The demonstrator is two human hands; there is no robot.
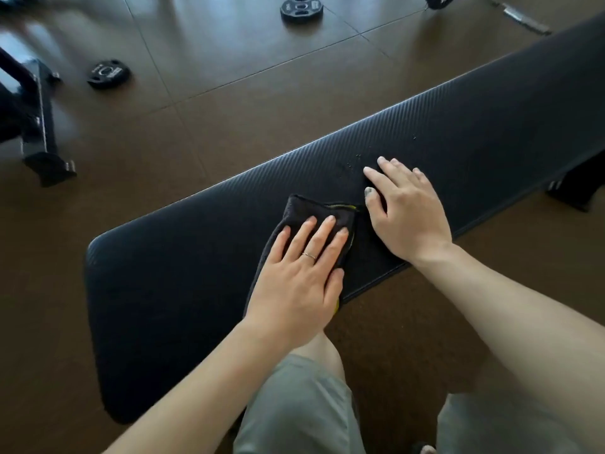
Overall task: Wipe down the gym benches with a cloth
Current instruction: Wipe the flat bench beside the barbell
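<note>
A long black padded gym bench (183,273) runs from the lower left to the upper right. A folded dark cloth (314,211) with a yellow edge lies on its near half. My left hand (302,273) presses flat on the cloth, fingers straight. Just to the right, my right hand (404,208) rests flat on the bare bench pad with spread fingers, next to the cloth. A few small droplets or specks sit on the pad beyond my right fingertips.
Two black weight plates (108,73) (301,8) lie on the brown tiled floor beyond the bench. A black machine frame (39,132) stands at the left. A barbell end (527,18) lies at the top right. The bench's foot (576,188) shows at the right.
</note>
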